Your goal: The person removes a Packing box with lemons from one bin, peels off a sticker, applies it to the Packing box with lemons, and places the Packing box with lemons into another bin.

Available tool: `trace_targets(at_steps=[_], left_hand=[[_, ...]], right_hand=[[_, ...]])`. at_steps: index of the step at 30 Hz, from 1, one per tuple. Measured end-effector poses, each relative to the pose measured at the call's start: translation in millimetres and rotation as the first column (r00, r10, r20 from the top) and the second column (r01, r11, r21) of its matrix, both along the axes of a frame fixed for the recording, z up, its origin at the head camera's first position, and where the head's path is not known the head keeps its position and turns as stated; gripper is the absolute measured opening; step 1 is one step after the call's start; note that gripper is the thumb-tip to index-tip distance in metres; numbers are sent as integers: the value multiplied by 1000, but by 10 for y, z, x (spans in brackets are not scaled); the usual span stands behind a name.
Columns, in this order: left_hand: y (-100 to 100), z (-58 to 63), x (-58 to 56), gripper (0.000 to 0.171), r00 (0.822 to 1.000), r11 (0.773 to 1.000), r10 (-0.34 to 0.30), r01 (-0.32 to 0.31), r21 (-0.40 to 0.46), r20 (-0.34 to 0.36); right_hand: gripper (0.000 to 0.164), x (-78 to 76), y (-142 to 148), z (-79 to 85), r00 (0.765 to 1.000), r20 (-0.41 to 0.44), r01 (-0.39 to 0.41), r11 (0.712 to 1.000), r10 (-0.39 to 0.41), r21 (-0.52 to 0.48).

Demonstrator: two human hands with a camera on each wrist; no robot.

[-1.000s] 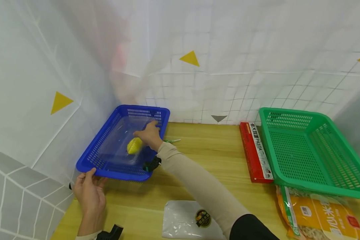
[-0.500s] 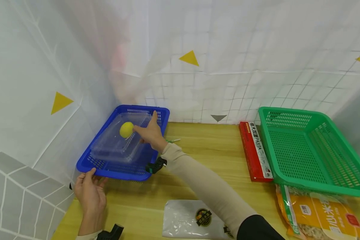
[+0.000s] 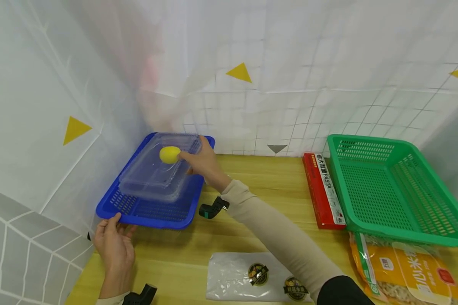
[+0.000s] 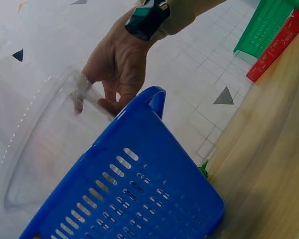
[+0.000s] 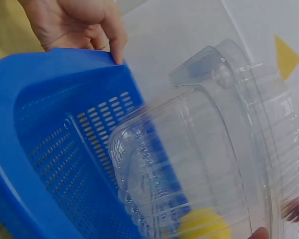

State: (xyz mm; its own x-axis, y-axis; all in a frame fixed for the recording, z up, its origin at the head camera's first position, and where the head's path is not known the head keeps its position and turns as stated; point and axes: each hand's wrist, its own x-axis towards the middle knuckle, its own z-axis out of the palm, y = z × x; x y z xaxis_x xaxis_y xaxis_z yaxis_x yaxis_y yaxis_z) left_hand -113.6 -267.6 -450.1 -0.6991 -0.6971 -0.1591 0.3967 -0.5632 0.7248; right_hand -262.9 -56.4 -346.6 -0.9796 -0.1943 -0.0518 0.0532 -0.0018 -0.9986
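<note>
The left hand is gripping the blue basket; beyond it, the right hand is pinching the clear container by one edge, yellow fruit showing beside that hand; such one-sided holding may be inviting a slip

Right sleeve: beige, black end near five o'clock
Right camera: black, teal mark
Left sleeve: beige, seven o'clock
Left camera: black
</note>
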Motion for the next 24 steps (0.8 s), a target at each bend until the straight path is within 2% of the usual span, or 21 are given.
trace_targets(at_steps=[7,12,24], left_hand=[[1,0,-2,24,1000,1000,-4,4,-13,-9],[11,1,-1,23,1000,1000,5,-5,-19,-1],[21,16,16,18,1000,1000,-6,6,9,-9]], right_hand=[[98,68,264,101,999,12,-31,999,31,-39],[96,110,451,117,998,0,-59,998,59,-16],[97,205,873,107,1000,-10,-18,999,18,-26]])
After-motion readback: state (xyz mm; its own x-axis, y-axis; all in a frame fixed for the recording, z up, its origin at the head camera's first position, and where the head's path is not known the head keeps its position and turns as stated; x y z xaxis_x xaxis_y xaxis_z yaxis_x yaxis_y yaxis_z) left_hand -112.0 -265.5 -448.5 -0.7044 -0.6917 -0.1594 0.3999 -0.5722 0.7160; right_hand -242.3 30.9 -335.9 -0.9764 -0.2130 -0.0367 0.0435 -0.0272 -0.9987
